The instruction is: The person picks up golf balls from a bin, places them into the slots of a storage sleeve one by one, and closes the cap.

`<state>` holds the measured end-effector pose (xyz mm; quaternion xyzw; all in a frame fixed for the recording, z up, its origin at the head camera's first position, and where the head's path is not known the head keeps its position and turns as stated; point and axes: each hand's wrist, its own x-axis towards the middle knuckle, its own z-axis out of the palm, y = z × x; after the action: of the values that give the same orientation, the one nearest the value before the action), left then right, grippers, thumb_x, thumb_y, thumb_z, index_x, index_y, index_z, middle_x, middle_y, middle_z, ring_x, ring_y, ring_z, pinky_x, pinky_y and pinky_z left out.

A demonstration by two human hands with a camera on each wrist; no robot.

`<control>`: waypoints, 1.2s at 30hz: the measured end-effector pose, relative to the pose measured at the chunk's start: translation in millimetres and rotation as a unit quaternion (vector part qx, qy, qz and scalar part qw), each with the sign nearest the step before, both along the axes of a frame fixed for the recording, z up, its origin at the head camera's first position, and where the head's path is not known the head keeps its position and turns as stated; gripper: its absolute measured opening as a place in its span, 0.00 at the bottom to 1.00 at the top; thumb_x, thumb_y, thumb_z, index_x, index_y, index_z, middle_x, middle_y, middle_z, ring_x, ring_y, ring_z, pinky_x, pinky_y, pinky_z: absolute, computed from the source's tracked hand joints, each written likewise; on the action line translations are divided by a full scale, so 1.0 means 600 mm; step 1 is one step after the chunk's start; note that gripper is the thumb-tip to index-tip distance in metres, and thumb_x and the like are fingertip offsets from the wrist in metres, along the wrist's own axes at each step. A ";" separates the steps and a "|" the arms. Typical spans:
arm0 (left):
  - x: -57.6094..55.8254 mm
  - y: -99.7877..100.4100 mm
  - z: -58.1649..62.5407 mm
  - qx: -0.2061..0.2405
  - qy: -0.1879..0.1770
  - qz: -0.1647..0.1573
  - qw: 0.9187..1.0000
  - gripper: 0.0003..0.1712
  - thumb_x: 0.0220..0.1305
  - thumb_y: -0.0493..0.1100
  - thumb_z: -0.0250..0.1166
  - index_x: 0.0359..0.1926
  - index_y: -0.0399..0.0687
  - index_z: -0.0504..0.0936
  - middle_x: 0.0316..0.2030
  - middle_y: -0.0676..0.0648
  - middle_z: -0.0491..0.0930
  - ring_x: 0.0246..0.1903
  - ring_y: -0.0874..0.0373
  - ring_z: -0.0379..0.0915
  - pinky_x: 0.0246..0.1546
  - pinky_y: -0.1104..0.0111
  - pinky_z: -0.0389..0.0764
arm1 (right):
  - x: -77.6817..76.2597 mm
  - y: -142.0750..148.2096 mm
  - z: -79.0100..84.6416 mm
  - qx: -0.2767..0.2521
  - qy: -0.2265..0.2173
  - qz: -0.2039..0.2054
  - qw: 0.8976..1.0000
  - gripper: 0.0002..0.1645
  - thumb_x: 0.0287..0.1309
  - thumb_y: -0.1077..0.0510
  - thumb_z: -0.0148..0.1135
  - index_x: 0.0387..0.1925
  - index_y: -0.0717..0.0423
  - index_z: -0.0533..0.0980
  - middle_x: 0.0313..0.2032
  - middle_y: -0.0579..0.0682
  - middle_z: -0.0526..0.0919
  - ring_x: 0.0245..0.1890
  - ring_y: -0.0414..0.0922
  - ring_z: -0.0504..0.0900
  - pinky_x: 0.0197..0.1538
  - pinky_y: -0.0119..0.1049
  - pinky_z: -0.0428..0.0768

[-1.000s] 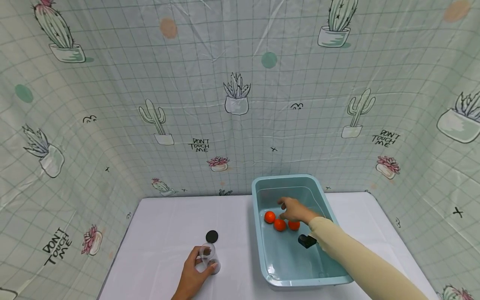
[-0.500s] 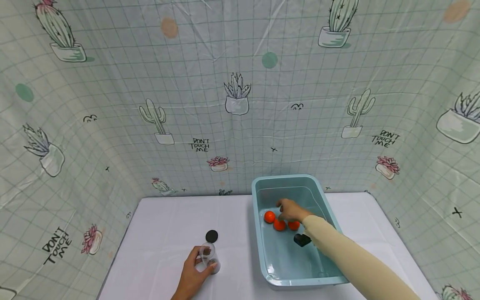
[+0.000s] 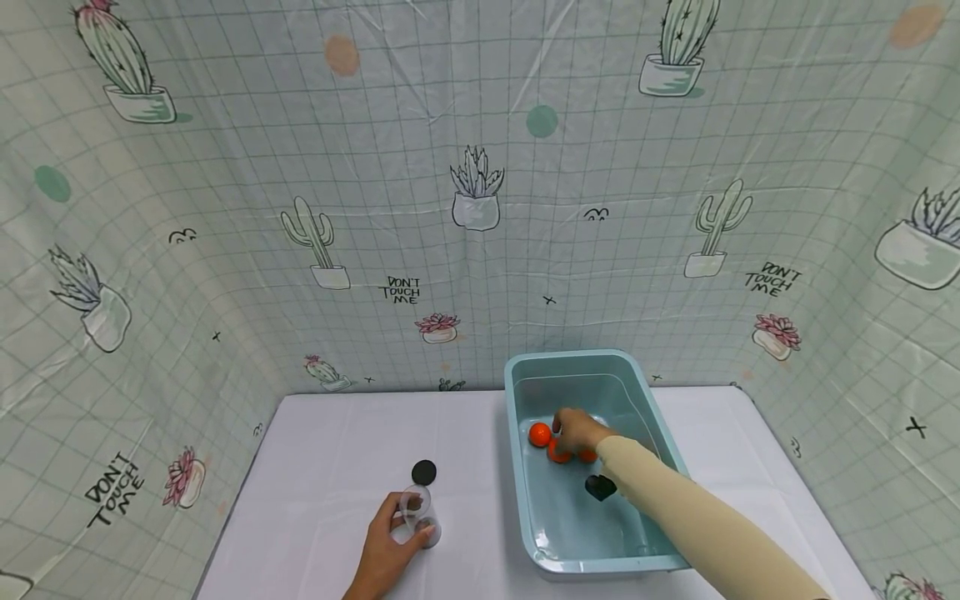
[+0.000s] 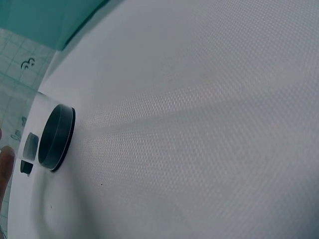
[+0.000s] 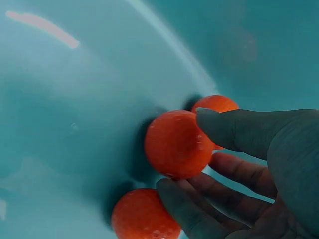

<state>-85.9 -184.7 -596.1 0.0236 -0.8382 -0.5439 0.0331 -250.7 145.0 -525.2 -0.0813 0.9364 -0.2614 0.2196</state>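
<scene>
My left hand (image 3: 386,546) holds a clear cylindrical container (image 3: 417,502) between thumb and fingers, standing on the table. In the left wrist view its dark round base (image 4: 57,137) meets the white cloth, and one fingertip (image 4: 6,164) shows at the edge. Just behind the container lies a black disc (image 3: 423,472). Inside the blue bin, my right hand (image 3: 581,431) pinches the middle orange ball (image 5: 177,144) between thumb and index finger. A second orange ball (image 5: 145,214) lies beside the index finger; a third orange ball (image 5: 217,103) is partly hidden behind the thumb.
The light blue bin (image 3: 522,508) stands on the right half of the white-covered table (image 3: 330,450), its raised walls around the right hand. A black piece (image 3: 600,487) sits under the right wrist. A patterned curtain (image 3: 480,258) rises behind the table.
My right hand has lowered and come forward over the middle orange ball, its fingers closing round it. The left hand and container have stayed put.
</scene>
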 end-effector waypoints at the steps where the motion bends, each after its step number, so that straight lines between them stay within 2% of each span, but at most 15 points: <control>1: 0.000 0.000 0.000 0.000 0.000 0.000 1.000 0.30 0.56 0.37 0.81 0.57 0.42 0.78 0.55 0.46 0.82 0.58 0.51 0.77 0.60 0.65 0.82 | 0.000 -0.001 -0.003 0.002 -0.001 -0.005 1.000 0.17 0.55 0.69 0.74 0.45 0.68 0.78 0.40 0.57 0.81 0.38 0.51 0.77 0.47 0.45 0.86; 7: 0.001 0.001 0.001 -0.002 -0.001 0.001 1.000 0.29 0.56 0.38 0.81 0.57 0.42 0.78 0.55 0.45 0.82 0.57 0.51 0.77 0.59 0.66 0.82 | 0.006 -0.009 -0.009 0.001 -0.006 -0.021 1.000 0.14 0.55 0.69 0.76 0.39 0.64 0.77 0.33 0.53 0.78 0.35 0.50 0.76 0.42 0.42 0.82; 13: -0.001 0.001 0.003 -0.006 -0.004 0.001 1.000 0.30 0.56 0.38 0.81 0.57 0.41 0.78 0.55 0.45 0.82 0.58 0.51 0.77 0.59 0.66 0.82 | 0.010 -0.013 -0.008 0.000 -0.006 -0.016 1.000 0.14 0.51 0.71 0.76 0.34 0.63 0.77 0.29 0.53 0.76 0.31 0.49 0.75 0.36 0.37 0.78; 16: -0.001 0.000 0.003 -0.003 -0.002 0.000 1.000 0.30 0.56 0.38 0.81 0.57 0.41 0.78 0.55 0.46 0.82 0.57 0.52 0.77 0.59 0.66 0.82 | 0.010 -0.011 -0.005 0.012 -0.013 -0.014 1.000 0.14 0.51 0.71 0.76 0.34 0.63 0.77 0.29 0.53 0.77 0.31 0.49 0.76 0.36 0.37 0.78; 25: -0.002 0.000 -0.001 -0.004 -0.006 -0.001 1.000 0.30 0.56 0.37 0.81 0.58 0.41 0.78 0.55 0.44 0.82 0.58 0.50 0.77 0.59 0.66 0.82 | 0.013 -0.001 0.032 0.020 -0.016 0.016 1.000 0.12 0.54 0.68 0.76 0.37 0.63 0.79 0.33 0.53 0.80 0.35 0.49 0.77 0.43 0.43 0.84; 28: -0.004 0.001 -0.001 -0.007 -0.012 0.001 1.000 0.30 0.56 0.36 0.81 0.57 0.41 0.78 0.55 0.44 0.82 0.59 0.49 0.76 0.59 0.66 0.82 | 0.017 0.001 0.042 0.006 -0.008 0.020 1.000 0.12 0.54 0.68 0.76 0.37 0.64 0.79 0.34 0.53 0.80 0.35 0.49 0.77 0.43 0.43 0.85; 36: -0.002 0.007 -0.001 0.010 0.009 0.000 1.000 0.30 0.55 0.36 0.82 0.57 0.40 0.79 0.55 0.44 0.82 0.59 0.49 0.77 0.59 0.65 0.83 | 0.029 0.012 0.076 -0.020 0.015 0.037 0.999 0.13 0.54 0.67 0.75 0.38 0.64 0.78 0.34 0.53 0.79 0.32 0.48 0.75 0.37 0.39 0.81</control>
<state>-87.3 -180.8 -596.5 0.0192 -0.8326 -0.5520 0.0406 -233.1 152.2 -479.7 -0.1245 0.9304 -0.2704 0.2136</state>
